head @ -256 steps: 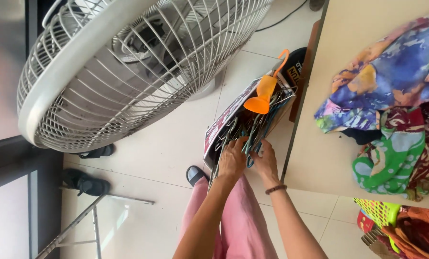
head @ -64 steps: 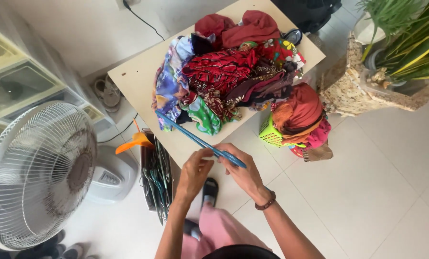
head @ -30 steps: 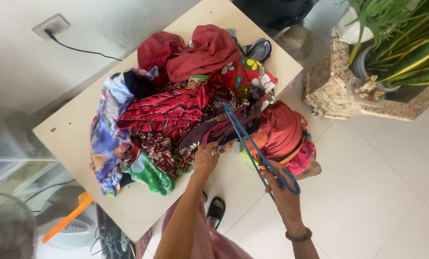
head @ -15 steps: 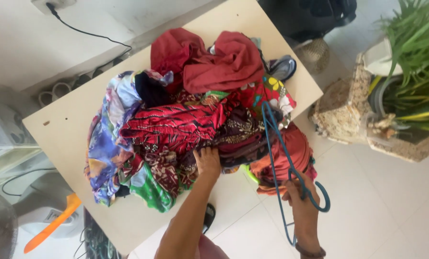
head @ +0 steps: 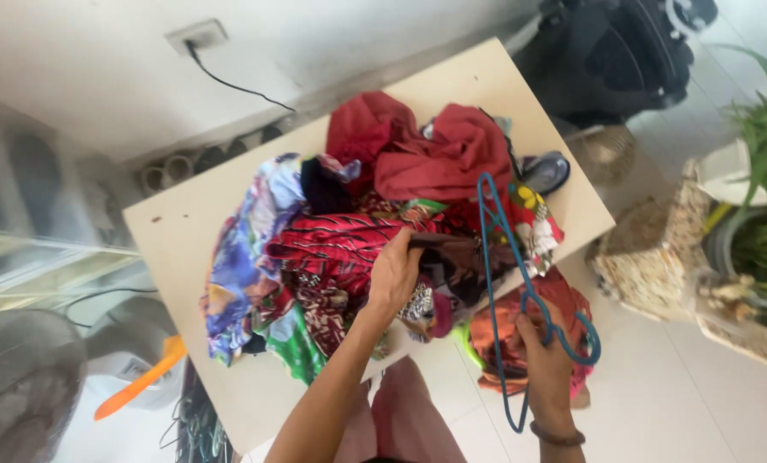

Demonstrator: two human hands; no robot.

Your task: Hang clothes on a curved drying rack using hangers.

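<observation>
Head view: right hand (head: 544, 350) clamps blue wire hanger (head: 520, 283), nothing on it yet; left hand (head: 394, 276) pinches dark patterned garment (head: 452, 261) from heaped clothes pile (head: 315, 249) on beige table (head: 177, 249).

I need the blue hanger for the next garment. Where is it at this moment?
In the head view, the blue hanger is in the right hand, right of the clothes pile, its top end over the pile and above the orange-red bundle.

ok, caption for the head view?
Left hand grips clothes pile on table; right hand holds blue hanger.
</observation>
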